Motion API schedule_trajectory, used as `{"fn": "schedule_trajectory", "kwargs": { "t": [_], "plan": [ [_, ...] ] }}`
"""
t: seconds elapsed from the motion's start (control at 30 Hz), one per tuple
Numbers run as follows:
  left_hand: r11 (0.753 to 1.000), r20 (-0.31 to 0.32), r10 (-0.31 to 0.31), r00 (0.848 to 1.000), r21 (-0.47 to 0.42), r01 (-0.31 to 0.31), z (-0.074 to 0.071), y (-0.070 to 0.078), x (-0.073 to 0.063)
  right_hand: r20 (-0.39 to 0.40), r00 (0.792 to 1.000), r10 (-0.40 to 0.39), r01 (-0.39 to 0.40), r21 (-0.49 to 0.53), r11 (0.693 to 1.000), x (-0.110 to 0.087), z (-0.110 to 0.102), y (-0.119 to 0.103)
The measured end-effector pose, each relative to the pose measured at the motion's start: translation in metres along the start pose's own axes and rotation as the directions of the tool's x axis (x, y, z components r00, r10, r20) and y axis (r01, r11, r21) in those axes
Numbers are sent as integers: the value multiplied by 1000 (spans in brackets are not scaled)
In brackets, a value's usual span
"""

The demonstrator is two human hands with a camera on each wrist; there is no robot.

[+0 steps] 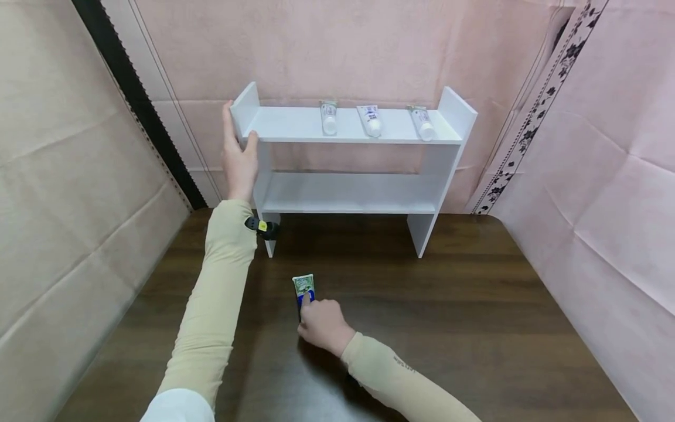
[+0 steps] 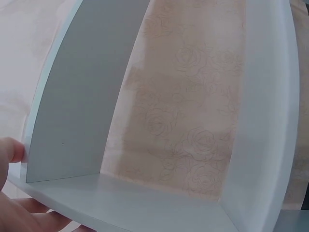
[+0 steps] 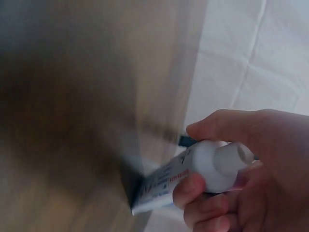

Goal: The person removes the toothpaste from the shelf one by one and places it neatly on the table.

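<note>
A white two-tier shelf (image 1: 348, 193) stands at the back of the table. My left hand (image 1: 241, 158) grips its left side panel near the top board; in the left wrist view, the thumb (image 2: 12, 150) and fingers lie around the white edge. Over the table in front, my right hand (image 1: 324, 322) holds a squeeze tube (image 1: 303, 283) with a green and blue end pointing toward the shelf. The right wrist view shows its white cap (image 3: 231, 159) near the palm, with thumb and curled fingers around the tube. Print on it is too blurred to read.
On the top board lie three white tubes: a left one (image 1: 329, 119), a middle one (image 1: 371, 122) and a right one (image 1: 421, 123), caps toward the front. Pale cloth walls (image 1: 596, 193) enclose the brown wooden table (image 1: 474, 328) at the sides and back.
</note>
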State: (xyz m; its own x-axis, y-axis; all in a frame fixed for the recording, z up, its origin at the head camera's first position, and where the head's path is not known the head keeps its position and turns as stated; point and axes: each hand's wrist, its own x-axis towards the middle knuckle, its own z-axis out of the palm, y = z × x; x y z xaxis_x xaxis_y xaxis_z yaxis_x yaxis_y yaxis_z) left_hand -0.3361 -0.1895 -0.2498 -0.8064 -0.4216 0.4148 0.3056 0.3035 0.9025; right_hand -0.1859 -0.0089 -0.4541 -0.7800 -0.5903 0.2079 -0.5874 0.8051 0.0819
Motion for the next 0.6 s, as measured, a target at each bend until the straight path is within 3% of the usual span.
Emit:
{"fn": "schedule_trajectory", "kwargs": {
  "t": [0.27, 0.6],
  "plan": [
    [1000, 26, -9, 1000, 8, 8, 1, 0, -3, 189, 982, -28, 43, -73, 996, -4, 7, -25],
    [1000, -7, -8, 1000, 26, 8, 0, 4, -3, 209, 977, -28, 47, -89, 995, 0, 8, -29]
  ]
}}
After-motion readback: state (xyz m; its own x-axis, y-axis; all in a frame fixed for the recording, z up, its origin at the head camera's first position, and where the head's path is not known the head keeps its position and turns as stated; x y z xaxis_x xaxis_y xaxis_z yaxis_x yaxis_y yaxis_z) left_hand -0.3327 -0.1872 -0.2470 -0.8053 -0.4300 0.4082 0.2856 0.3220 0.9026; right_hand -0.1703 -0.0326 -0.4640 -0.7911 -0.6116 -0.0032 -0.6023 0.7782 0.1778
